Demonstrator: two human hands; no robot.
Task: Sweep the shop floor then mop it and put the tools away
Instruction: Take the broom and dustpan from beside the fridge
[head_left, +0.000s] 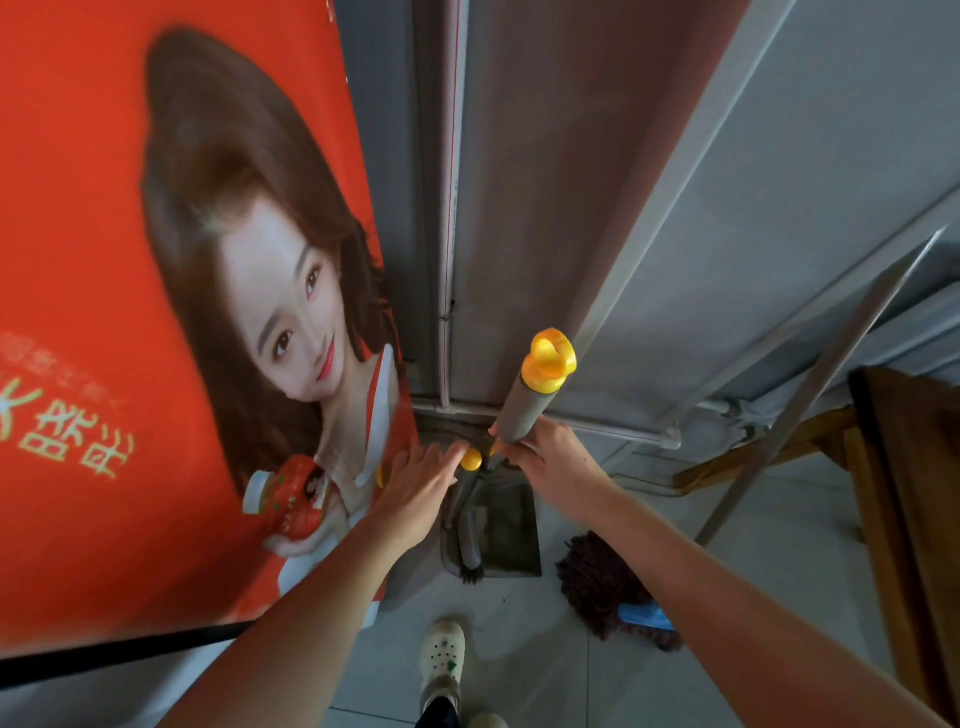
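The right hand (540, 457) grips the upright grey broom handle (524, 405) above the dustpan (511, 525), while the left hand (421, 493), fingers loosely spread, touches a yellow knob (471, 459) just beside it.

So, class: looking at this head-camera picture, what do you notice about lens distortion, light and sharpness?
Head view: wide-angle bending stretches the red poster and leans the wall rails. Light is soft and even, with a faint sheen on the yellow handle cap above the right hand. The mop head and the left hand look slightly soft.
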